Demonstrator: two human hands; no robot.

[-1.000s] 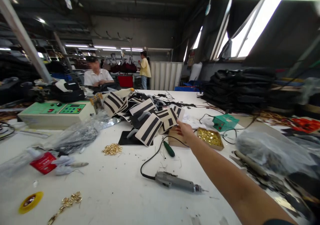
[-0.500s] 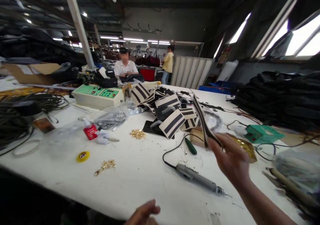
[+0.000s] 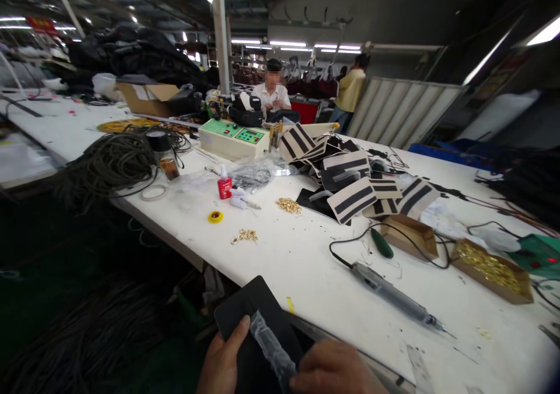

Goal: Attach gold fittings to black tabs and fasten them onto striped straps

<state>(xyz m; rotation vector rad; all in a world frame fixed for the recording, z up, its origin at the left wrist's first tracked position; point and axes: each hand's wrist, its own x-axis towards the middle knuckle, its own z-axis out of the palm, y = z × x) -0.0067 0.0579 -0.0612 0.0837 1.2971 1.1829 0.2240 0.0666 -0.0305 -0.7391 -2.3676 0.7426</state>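
Note:
A flat black panel [image 3: 236, 308] with rounded corners is tilted at the table's front edge, a strip wrapped in clear plastic [image 3: 272, 347] lying along it. My left hand [image 3: 222, 356] grips the panel's left side, thumb on top. At the panel's lower right, my right hand [image 3: 335, 370] has its fingers closed at the lower end of the plastic-wrapped strip; the hand is slightly blurred. A grey electric screwdriver [image 3: 391, 295] rests on the table to the right. Small gold hardware pieces [image 3: 245, 236] lie beyond the panel.
Striped panels [image 3: 352, 199] are heaped mid-table. Cardboard trays [image 3: 409, 236], one with gold parts [image 3: 490, 266], stand right. A red bottle [image 3: 224, 185], yellow tape roll [image 3: 215, 217] and green-topped machine [image 3: 234, 139] are farther back. Two people [image 3: 272, 94] are beyond the table.
The view has swung left. My right hand has come down from over the table with a panel, which is now held low at the front edge. My left hand has closed on it.

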